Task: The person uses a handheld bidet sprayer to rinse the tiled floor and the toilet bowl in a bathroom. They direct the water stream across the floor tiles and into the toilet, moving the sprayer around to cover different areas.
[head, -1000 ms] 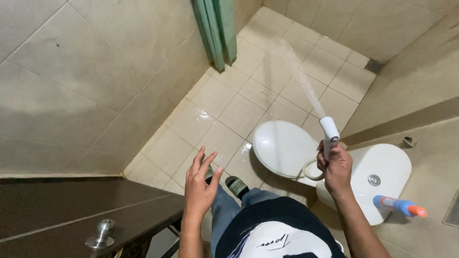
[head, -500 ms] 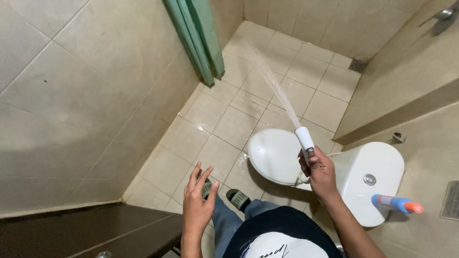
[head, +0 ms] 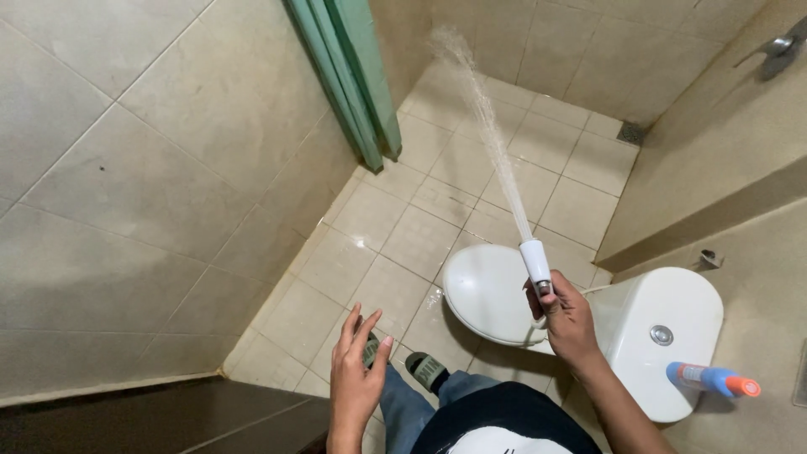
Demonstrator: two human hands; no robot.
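I see my right hand (head: 570, 318) at four o'clock of the frame, its grip wrapped tight around the handle of a white spray nozzle (head: 535, 262). The nozzle points toward twelve o'clock and throws a thin water jet (head: 492, 143) onto the tiled floor (head: 420, 227) near the green curtain (head: 353, 80) at eleven o'clock. The nozzle sits above the closed white toilet lid (head: 483, 290), at its three o'clock edge. My left hand (head: 355, 378) hangs at six o'clock, grip wide, fingers spread, holding nothing, just over my shoe (head: 427, 370). The white cistern (head: 664, 336) lies at four o'clock; a blue bottle with an orange cap (head: 713, 380) rests on its side on top of it.
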